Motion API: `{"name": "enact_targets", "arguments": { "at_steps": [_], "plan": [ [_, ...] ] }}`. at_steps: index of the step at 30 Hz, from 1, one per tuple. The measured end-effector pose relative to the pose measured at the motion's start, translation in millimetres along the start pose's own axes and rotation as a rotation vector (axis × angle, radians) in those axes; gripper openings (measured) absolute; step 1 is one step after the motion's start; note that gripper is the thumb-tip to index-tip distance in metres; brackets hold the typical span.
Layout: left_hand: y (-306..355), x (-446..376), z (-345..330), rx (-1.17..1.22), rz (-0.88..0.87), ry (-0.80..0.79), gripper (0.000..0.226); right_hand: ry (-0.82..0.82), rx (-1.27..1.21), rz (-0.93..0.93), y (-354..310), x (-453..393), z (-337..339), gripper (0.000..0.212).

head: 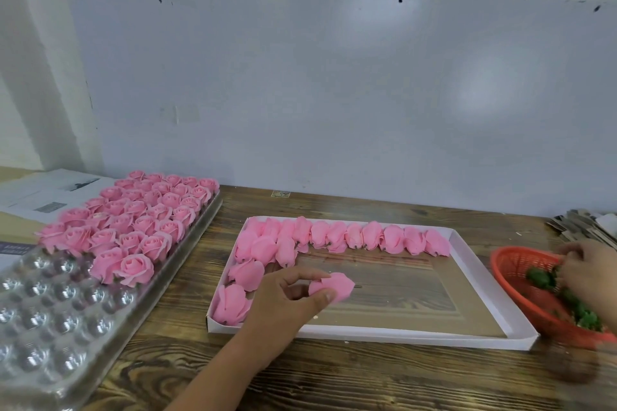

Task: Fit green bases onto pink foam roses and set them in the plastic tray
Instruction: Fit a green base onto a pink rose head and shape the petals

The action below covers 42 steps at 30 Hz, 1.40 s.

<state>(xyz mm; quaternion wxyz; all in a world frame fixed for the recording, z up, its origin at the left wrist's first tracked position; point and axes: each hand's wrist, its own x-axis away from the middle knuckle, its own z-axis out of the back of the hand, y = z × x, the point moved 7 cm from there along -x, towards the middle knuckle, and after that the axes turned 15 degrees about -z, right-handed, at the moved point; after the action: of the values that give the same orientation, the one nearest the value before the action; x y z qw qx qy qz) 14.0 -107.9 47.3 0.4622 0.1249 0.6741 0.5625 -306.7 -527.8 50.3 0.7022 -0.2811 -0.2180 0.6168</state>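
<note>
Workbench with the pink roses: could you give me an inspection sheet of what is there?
Surface: dark wooden table, grain showing.
Job's things: clear plastic tray at left, far part filled with upright finished roses, near cups bare; shallow white box with loose roses lying along its far and left sides; red basket of green bases at right.
Clutter: printed papers behind the tray; stacked card pieces far right.
Hands: left hand pinches one pink rose over the box; right hand reaches into the basket, grasp unclear.
Cables: nothing seen.
Surroundings: pale board on the wall.
</note>
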Motion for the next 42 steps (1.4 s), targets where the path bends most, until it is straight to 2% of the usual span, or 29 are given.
{"name": "enact_targets", "arguments": {
  "at_steps": [3, 6, 12, 17, 21, 27, 36, 38, 42],
  "plan": [
    [0.9, -0.4, 0.2, 0.027, 0.001, 0.011, 0.026, -0.070, -0.201, 0.051, -26.3, 50.5, 11.4, 0.024],
    [0.8, -0.8, 0.9, 0.023, -0.002, 0.015, 0.026, -0.099, -0.224, 0.168, -66.7, 124.5, 20.6, 0.022],
    [1.5, -0.3, 1.0, 0.034, -0.005, 0.020, 0.027, -0.596, -0.422, 0.117, -110.3, 220.5, -46.1, 0.036],
    [3.6, -1.0, 0.6, 0.061, -0.011, 0.021, 0.026, -0.772, -0.479, 0.165, -131.0, 277.1, -87.2, 0.037],
    [4.5, -0.8, 0.0, 0.072, -0.015, 0.022, 0.025, -0.896, -0.469, 0.156, -131.8, 302.7, -103.9, 0.026],
    [6.5, -1.6, -0.3, 0.044, -0.040, -0.001, 0.024, -1.006, -0.556, 0.124, -126.2, 315.3, -106.6, 0.031],
    [5.4, -1.7, 1.7, 0.039, -0.018, 0.033, 0.030, -1.063, -0.593, 0.256, -125.7, 329.2, -99.4, 0.028],
    [5.8, -1.5, 2.0, 0.032, -0.015, 0.042, 0.030, -1.091, -0.604, 0.256, -126.0, 330.2, -98.0, 0.034],
    [5.8, -1.2, 2.5, 0.020, -0.008, 0.044, 0.028, -1.227, -0.656, 0.253, -126.0, 334.7, -97.4, 0.029]
  ]
}}
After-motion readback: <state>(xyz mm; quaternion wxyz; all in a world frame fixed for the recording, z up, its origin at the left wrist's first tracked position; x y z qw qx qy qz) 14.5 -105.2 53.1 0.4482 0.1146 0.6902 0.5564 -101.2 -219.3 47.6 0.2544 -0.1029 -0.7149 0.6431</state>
